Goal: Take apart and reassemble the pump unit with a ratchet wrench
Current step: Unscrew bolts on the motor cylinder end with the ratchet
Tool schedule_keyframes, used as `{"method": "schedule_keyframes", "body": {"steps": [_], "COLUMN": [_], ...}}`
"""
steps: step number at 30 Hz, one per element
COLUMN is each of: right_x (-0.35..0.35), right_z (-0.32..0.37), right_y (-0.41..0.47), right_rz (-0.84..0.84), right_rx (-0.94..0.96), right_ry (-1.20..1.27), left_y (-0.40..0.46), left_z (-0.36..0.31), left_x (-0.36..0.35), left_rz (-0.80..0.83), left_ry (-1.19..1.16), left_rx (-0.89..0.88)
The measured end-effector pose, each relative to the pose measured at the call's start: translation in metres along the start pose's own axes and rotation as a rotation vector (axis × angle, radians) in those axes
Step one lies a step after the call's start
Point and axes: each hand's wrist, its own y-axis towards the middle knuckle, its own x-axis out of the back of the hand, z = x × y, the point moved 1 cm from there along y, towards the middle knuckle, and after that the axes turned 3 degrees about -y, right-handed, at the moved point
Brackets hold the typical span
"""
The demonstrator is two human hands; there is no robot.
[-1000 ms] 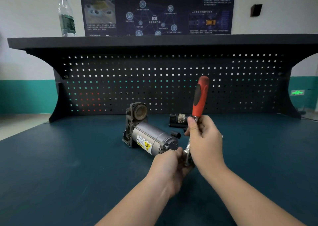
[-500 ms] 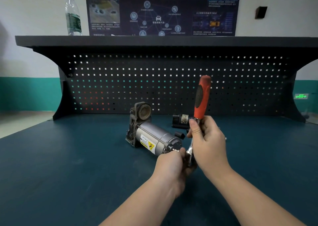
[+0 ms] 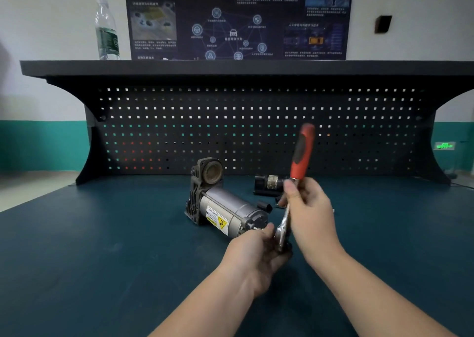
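The pump unit [image 3: 225, 208], a grey cylinder with a black finned head and a yellow warning label, lies on the dark teal bench top [image 3: 102, 247]. A ratchet wrench [image 3: 302, 152] with a red and black handle stands nearly upright, its metal head down at the pump's near end. My right hand [image 3: 310, 208] grips the wrench's metal shaft just below the handle. My left hand [image 3: 256, 252] is curled round the wrench head and the socket at the pump's near end; the socket itself is hidden.
A small black cylindrical part [image 3: 269, 183] lies behind my right hand near the black pegboard [image 3: 230, 131]. A plastic water bottle [image 3: 106, 31] stands on the shelf above at the left. A dark poster [image 3: 238, 16] hangs on the wall.
The wrench handle has tilted slightly to the right with my right hand. My left hand stays at the wrench head. The camera has shifted a little.
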Motion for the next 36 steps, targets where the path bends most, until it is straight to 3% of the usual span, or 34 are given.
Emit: {"method": "schedule_keyframes", "body": {"steps": [4,7,10,13,15,17,19,24,26,29,31,34,36], "right_x": [-0.009,-0.013,-0.006,0.0,0.002,0.001,0.0,-0.005,-0.009,-0.005,0.001,0.004,0.0], "right_z": [0.018,0.016,0.011,-0.006,-0.021,-0.025,-0.019,0.009,0.007,0.002,-0.008,-0.031,-0.036], "right_y": [-0.021,-0.025,-0.016,0.001,0.009,0.009,0.006,-0.015,-0.022,-0.011,0.004,0.01,0.006], "right_rz": [0.331,0.377,0.168,-0.039,-0.165,-0.177,-0.106,0.185,0.234,0.077,-0.072,-0.217,-0.211], "right_rx": [0.689,0.748,0.54,0.012,-0.392,-0.551,-0.312,0.613,0.727,0.423,-0.012,-0.727,-0.832], "right_ry": [-0.342,-0.407,-0.266,-0.103,0.159,0.277,0.101,-0.267,-0.318,-0.229,-0.131,0.31,0.379], "left_y": [-0.007,-0.009,-0.002,0.004,0.006,0.007,0.009,0.006,0.006,0.01,0.01,0.007,0.008], "left_z": [-0.003,-0.006,-0.002,-0.001,0.001,0.001,0.002,0.001,0.0,0.0,0.0,-0.001,0.0], "left_x": [0.001,0.003,0.001,0.003,0.004,0.005,0.004,0.003,0.004,0.005,0.004,0.004,0.005], "left_rz": [0.11,0.139,0.109,0.01,-0.016,-0.024,-0.022,0.072,0.094,0.025,0.002,0.003,-0.006], "left_ry": [-0.069,-0.123,-0.023,0.01,0.031,0.045,0.04,-0.017,-0.054,0.027,0.034,0.052,0.05], "left_rx": [-0.034,-0.064,-0.003,-0.025,-0.036,-0.04,-0.047,-0.044,-0.039,-0.039,-0.038,-0.033,-0.038]}}
